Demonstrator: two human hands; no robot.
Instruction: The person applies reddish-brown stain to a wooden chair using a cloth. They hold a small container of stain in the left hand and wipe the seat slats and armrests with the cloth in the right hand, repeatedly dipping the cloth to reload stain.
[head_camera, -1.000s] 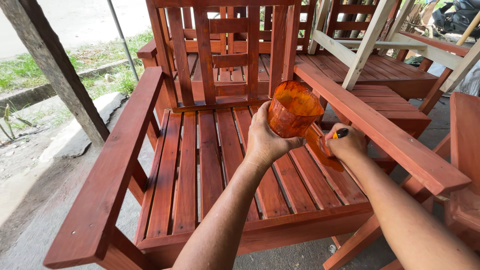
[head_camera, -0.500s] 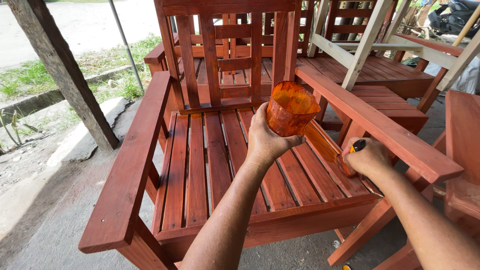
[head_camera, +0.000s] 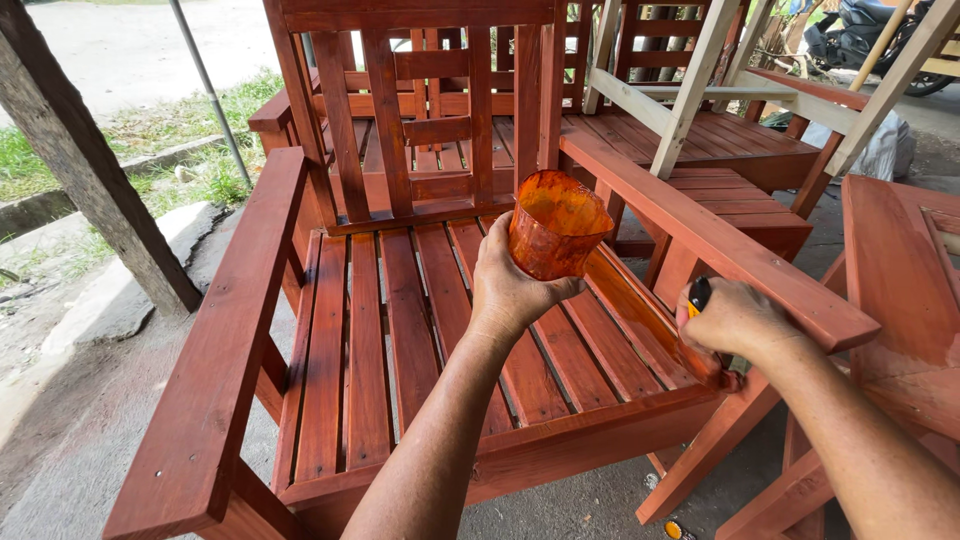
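Head view: left hand (head_camera: 515, 290) grips the stain-smeared translucent orange plastic cup (head_camera: 556, 224) above the red-brown slatted wooden chair (head_camera: 400, 330). Right hand (head_camera: 735, 320), fingers closed on a black-handled brush (head_camera: 700, 294), has dropped from the seat slats to under the right armrest (head_camera: 715, 240).

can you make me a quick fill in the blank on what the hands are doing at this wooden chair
1. The left hand holds up an orange ____, stained translucent plastic.
2. The right hand grips a paintbrush handle below the chair's ____ armrest.
3. The chair seat is made of wooden ____.
4. The chair is stained reddish ____.

Missing words: cup; right; slats; brown
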